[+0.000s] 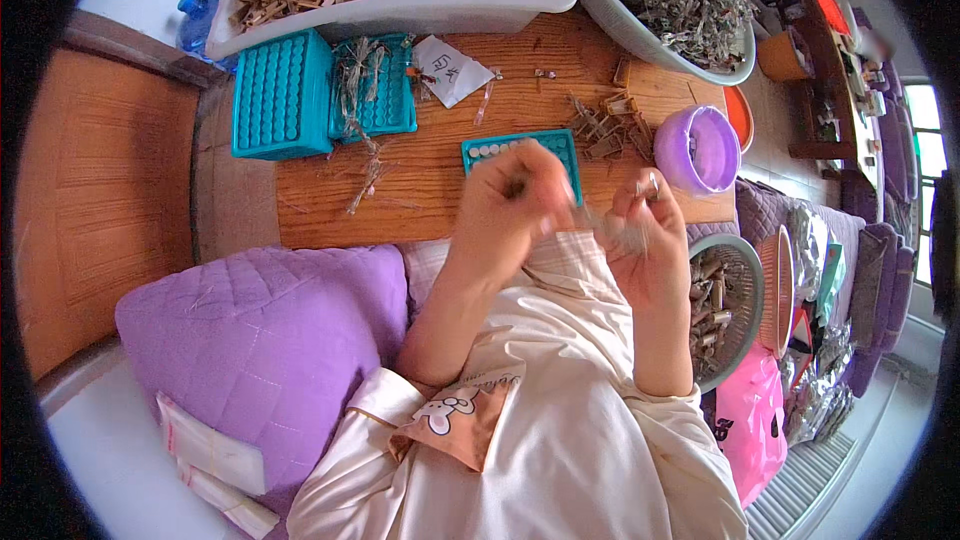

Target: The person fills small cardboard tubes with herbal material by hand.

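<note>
My left hand (515,195) is raised over the near edge of the table, fingers curled into a pinch and slightly smeared by motion. To its right, my right hand (645,225) is closed, with its palm turned up. A thin see-through piece of plastic (628,238) shows at the right fingers and reaches toward the left fingertips. Whatever the left fingers pinch is too small and blurred to name. Partly behind the left hand lies a teal tray (572,162) with round white pieces in its holes.
A purple bowl (690,152) stands at the table's right, beside loose brown pieces (612,128). Teal racks (280,90) with clear plastic strips (360,90) and a white paper (452,70) lie left. Behind are a white bin (400,12) and a basin (735,68); a grey basket (752,285) sits right.
</note>
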The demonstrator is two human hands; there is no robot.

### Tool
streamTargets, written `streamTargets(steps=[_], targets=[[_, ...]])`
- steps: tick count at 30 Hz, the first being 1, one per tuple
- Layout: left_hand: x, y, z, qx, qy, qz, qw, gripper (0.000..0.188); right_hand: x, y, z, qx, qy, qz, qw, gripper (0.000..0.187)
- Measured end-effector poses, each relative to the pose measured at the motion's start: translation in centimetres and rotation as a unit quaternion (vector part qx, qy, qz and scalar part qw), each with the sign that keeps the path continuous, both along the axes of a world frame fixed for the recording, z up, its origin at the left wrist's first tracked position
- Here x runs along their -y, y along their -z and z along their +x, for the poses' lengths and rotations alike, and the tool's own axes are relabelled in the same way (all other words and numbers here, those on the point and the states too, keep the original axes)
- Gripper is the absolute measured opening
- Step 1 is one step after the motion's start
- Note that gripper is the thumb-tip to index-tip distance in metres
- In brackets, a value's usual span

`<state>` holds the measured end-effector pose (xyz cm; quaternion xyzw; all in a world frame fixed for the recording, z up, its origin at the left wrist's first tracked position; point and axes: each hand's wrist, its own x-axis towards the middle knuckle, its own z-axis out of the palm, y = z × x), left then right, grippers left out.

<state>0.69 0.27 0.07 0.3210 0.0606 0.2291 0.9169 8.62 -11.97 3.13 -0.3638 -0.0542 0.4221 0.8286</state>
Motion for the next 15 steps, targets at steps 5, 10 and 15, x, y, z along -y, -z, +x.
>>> streamTargets(steps=[5,10,15], targets=[[0.8,-2.1,-0.7,-0.054,0.210,0.454,0.864,0.012,-0.4,-1.8,1.3,0.046,-0.072,-0.006,0.996,0.015],[0.1,0.2,0.1,-0.194,-0.134,0.289,0.928,0.010,0.6,-1.8,0.6,0.281,-0.033,-0.124,0.951,0.015],[1.5,1.7,-1.4,0.107,0.075,0.093,0.987,0.010,-0.7,-1.9,0.3,0.085,-0.025,-0.006,0.996,0.015]])
